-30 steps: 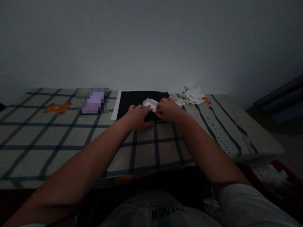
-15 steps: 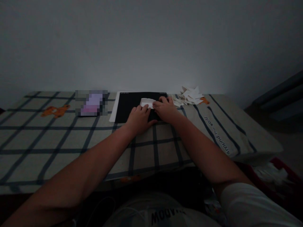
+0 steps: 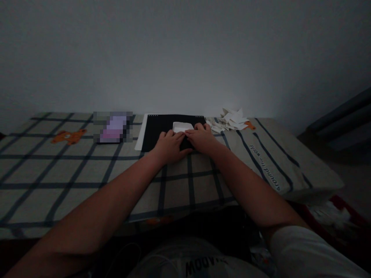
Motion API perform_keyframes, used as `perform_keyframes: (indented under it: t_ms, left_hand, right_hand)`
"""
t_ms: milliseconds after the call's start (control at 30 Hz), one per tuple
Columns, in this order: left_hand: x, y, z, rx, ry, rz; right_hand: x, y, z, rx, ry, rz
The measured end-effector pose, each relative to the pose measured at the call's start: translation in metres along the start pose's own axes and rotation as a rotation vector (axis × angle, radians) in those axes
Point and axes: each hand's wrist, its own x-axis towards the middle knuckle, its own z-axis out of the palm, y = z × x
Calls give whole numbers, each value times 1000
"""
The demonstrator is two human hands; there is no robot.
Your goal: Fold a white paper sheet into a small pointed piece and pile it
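A small piece of white paper [image 3: 182, 126] lies on a black sheet [image 3: 155, 133], its far edge curling up. My left hand [image 3: 169, 146] rests at the paper's near left side, fingertips closed on its edge and the thumb stretched toward the right. On the near right side, my right hand [image 3: 202, 138] has its fingers bent over the paper, with fingertips meeting those of the left. The paper's near edge is hidden beneath both hands.
A phone [image 3: 114, 127], partly pixelated, lies on the checked tablecloth [image 3: 78, 166] to the left. White paper pieces [image 3: 233, 117] are heaped to the right. A white sheet [image 3: 140, 143] sticks out under the black one. Behind the table stands a wall [image 3: 185, 58].
My right fingers have shifted left and closer to my left fingertips. The near part of the white paper is now more covered, and its far edge stands slightly differently.
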Motion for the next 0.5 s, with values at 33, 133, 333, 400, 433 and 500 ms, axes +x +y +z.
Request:
perform_keyframes:
  t_ms: [33,133,333,400,433,500]
  left_hand:
    - [0,0,-1,-7,0,-3]
    - [2,2,-2,-17,10,-15]
    - [-1,3,3,-20,41,-19]
    - [-3,3,5,-25,67,-13]
    - [-3,3,6,-29,80,-8]
    - [-4,2,6,-34,105,3]
  right_hand:
    - [1,-1,0,-1,2,9]
    - [2,-3,0,-9,7,45]
    - [3,-5,-2,-3,36,54]
    - [3,-3,-3,31,78,24]
    - [4,-1,-2,63,107,18]
    - [7,6,0,157,187,44]
